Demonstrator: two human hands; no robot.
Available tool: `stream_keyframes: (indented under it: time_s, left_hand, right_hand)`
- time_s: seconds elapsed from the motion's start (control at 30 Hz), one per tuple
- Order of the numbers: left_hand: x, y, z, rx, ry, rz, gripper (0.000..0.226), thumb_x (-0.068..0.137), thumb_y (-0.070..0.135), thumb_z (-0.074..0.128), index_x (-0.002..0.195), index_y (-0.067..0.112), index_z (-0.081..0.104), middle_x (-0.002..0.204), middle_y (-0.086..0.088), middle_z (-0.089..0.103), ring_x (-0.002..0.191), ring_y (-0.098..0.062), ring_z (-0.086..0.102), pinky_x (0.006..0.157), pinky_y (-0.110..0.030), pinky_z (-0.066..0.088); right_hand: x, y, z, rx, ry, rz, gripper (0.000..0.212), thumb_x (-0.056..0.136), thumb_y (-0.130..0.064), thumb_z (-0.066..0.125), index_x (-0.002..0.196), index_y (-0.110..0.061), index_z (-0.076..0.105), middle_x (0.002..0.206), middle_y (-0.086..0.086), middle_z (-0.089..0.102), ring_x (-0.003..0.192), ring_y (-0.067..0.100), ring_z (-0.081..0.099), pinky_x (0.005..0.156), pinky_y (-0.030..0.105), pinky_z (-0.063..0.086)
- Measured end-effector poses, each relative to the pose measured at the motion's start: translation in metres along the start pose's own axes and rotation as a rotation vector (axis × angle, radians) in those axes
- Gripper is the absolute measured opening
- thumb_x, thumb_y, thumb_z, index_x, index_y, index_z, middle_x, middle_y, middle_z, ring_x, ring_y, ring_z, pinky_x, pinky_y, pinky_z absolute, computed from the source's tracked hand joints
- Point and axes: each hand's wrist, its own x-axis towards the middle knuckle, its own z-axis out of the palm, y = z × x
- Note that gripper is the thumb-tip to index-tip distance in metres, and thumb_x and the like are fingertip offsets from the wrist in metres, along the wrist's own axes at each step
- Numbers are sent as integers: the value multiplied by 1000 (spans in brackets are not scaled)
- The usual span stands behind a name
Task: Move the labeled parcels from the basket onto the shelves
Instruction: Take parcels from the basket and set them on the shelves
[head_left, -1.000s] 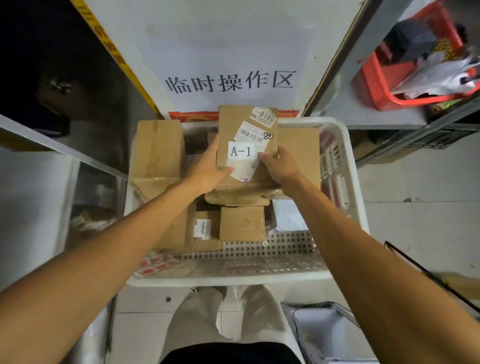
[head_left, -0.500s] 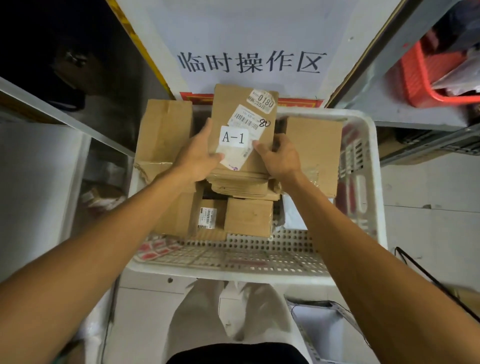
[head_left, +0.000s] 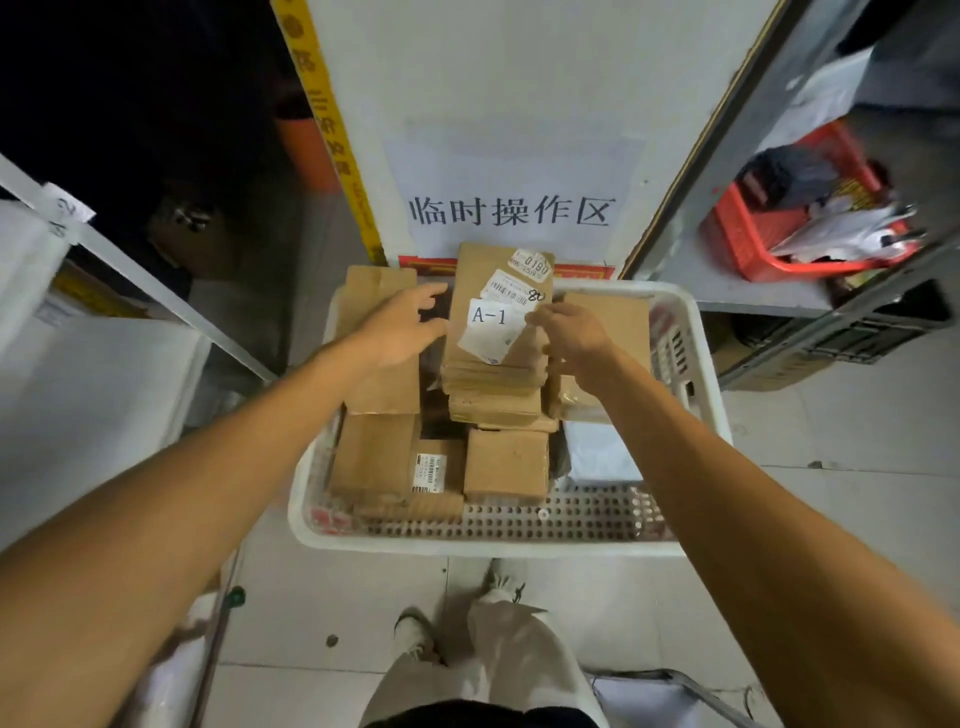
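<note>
Head view: "A-1" label (head_left: 488, 315) on parcel (head_left: 496, 358)

Far ahead of you, a white sign (head_left: 511, 156) carries dark characters. A red crate (head_left: 748, 244) of papers sits far right. Yellow tape (head_left: 332, 135) runs diagonally at far left.

Single wide-angle view from head height, tilted steeply forward and down, close over a white basket (head_left: 696, 364) at frame centre. Takes in both forearms entering from the lower corners, legs and shoes at bottom centre, shelving (head_left: 753, 291) bending along both edges. No second view for overlap.
</note>
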Motion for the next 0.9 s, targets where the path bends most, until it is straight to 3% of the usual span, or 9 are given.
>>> stream_keyframes:
  time_s: [0.1, 0.27, 0.4, 0.5, 0.6, 0.73, 0.83, 0.9]
  left_hand:
    - [-26, 3, -26, 25, -10, 58, 54, 95, 14, 55, 146, 19, 37, 148, -5, 41, 138, -22, 38, 108, -35, 34]
    - [-65, -7, -61, 2, 36, 92, 46, 95, 16, 55, 140, 20, 44, 137, 3, 50, 127, -15, 45, 99, -29, 37]
    - [-90, -37, -85, 24, 46, 48, 50, 95, 14, 56, 143, 16, 40, 143, -5, 47, 133, -22, 43, 104, -33, 38]
    - [-98, -56, -101, 15, 67, 22, 48, 95, 12, 55, 142, 15, 42, 135, -1, 50, 131, -21, 45, 101, -32, 39]
    - [-93, -72, -109, 20, 73, -15, 51, 96, 14, 54, 144, 17, 38, 145, -9, 45, 133, -24, 43, 102, -33, 38]
    - [-69, -88, -111, 35, 38, -56, 53, 96, 24, 55, 145, 24, 36, 148, -7, 43, 131, -23, 45, 108, -40, 38]
    - [-42, -97, -105, 38, 2, -80, 56, 97, 30, 51, 149, 28, 29, 152, -3, 36, 136, -24, 40, 111, -45, 35]
    - [-23, -102, -97, 82, 23, -93, 56, 99, 33, 46, 150, 29, 25, 154, -1, 32, 139, -26, 35, 112, -44, 32]
  right_hand:
    - [-30, -21, 13, -34, -19, -80, 40, 98, -22, 53, 135, -9, 50, 138, 12, 50, 125, 33, 47, 101, 48, 45]
    - [-63, -32, 49, -109, -79, -174, 42, 99, -24, 52, 138, -10, 48, 140, 11, 47, 125, 32, 46, 90, 38, 44]
    - [-75, -33, 87, -165, -111, -178, 40, 99, -23, 52, 136, -10, 49, 135, 10, 49, 123, 30, 48, 97, 41, 46]
    - [-75, -32, 108, -168, -144, -180, 39, 99, -21, 52, 134, -5, 49, 123, 4, 50, 118, 24, 49, 96, 34, 42]
    - [-61, -29, 125, -206, -157, -175, 42, 97, -25, 55, 133, -4, 51, 134, 9, 53, 120, 25, 51, 93, 30, 43]
    - [-31, -34, 144, -234, -166, -150, 48, 96, -30, 57, 139, -11, 47, 142, 9, 47, 127, 30, 47, 105, 40, 42]
    - [0, -35, 156, -283, -129, -166, 47, 97, -27, 55, 141, -13, 43, 139, 7, 47, 122, 26, 49, 93, 28, 44]
    - [19, -31, 167, -328, -112, -177, 51, 97, -27, 55, 144, -15, 37, 138, 4, 46, 123, 26, 49, 93, 29, 45]
